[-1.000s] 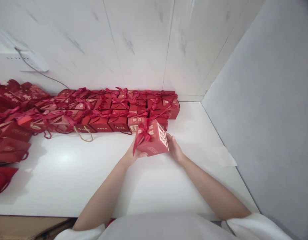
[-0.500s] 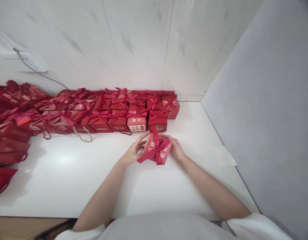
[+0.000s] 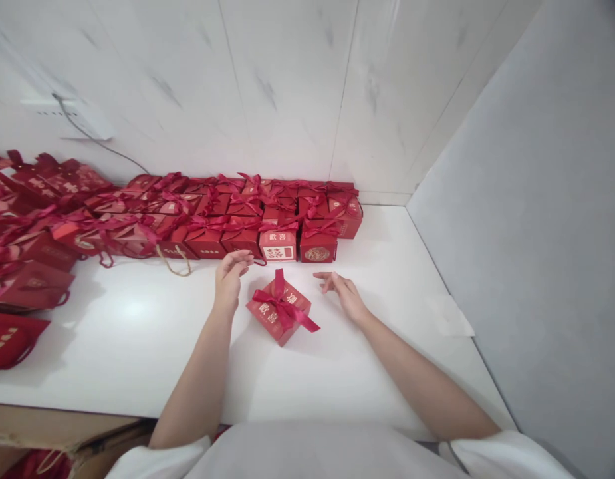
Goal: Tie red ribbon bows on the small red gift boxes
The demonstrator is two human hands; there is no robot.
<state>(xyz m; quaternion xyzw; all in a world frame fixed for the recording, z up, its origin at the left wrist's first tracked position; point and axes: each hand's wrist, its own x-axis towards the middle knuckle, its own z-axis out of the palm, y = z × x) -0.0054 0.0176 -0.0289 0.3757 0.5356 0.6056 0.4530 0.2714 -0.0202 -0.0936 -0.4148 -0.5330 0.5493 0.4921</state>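
Observation:
A red gift box (image 3: 271, 320) with a ribbon bow (image 3: 283, 305) on top sits on the white table, turned at an angle to me. My left hand (image 3: 230, 278) is off to its left, fingers apart and holding nothing, close to the front row of boxes. To the right of the box is my right hand (image 3: 344, 293), fingers loosely stretched and clear of it. Just behind, a pink-red box with a white label (image 3: 278, 247) and a red box with a round gold emblem (image 3: 318, 250) stand in the front row.
Rows of ribboned red boxes (image 3: 202, 245) line the back wall, and more are stacked at the left (image 3: 35, 286). A cable (image 3: 100, 141) runs down the wall. A grey panel (image 3: 536, 219) borders the table (image 3: 387, 379) on the right. An open cardboard carton (image 3: 52, 426) is below, front left.
Both hands have let go of the gift box and moved apart. The box now stands on the table, turned and further left. The view has shifted slightly.

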